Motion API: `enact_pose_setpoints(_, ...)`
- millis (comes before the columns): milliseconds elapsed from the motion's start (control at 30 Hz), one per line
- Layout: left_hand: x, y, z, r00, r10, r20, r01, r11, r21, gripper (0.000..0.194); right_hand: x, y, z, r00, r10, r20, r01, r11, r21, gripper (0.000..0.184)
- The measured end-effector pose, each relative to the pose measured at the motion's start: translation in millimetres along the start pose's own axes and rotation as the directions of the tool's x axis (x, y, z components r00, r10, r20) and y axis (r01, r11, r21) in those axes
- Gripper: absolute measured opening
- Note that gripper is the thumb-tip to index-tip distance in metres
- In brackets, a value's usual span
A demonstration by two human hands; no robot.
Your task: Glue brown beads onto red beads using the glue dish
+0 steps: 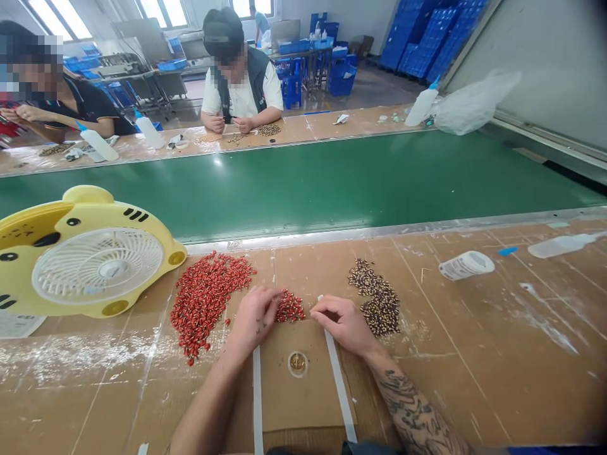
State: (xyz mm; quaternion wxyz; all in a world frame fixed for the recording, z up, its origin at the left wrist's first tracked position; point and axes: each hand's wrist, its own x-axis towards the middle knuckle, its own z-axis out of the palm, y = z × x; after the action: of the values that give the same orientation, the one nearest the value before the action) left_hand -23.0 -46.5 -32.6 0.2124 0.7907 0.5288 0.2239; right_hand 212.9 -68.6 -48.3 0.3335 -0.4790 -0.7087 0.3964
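Note:
My left hand rests on the cardboard worktop with its fingers curled at a small clump of red pieces. My right hand lies just to the right, fingers pinched together near that clump; what it holds is too small to make out. A large heap of red pieces spreads to the left. A heap of dark brown pieces sits by my right hand. Below the hands, a small round cup lies between two white strips.
A yellow desk fan lies at the left. A green conveyor belt runs across beyond the worktop. A white roll and a squeeze bottle lie at the right. Two people sit across the belt with bottles and small parts.

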Motion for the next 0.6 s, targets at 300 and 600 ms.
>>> enact_pose_setpoints(300, -73, -47, -47.4, 0.97, -0.242, 0.026, 0.227, 0.936, 0.269, 0.026, -6, -13, 15, 0.952, -0.106, 0.289, 0.086, 0.993, 0.081, 0.011)
enact_pose_setpoints(600, -77, -45, -40.5, 0.962, -0.247, 0.114, 0.229, 0.961, 0.155, 0.023, -9, -14, 19, 0.925, -0.132, 0.356, 0.121, 0.991, 0.054, 0.009)
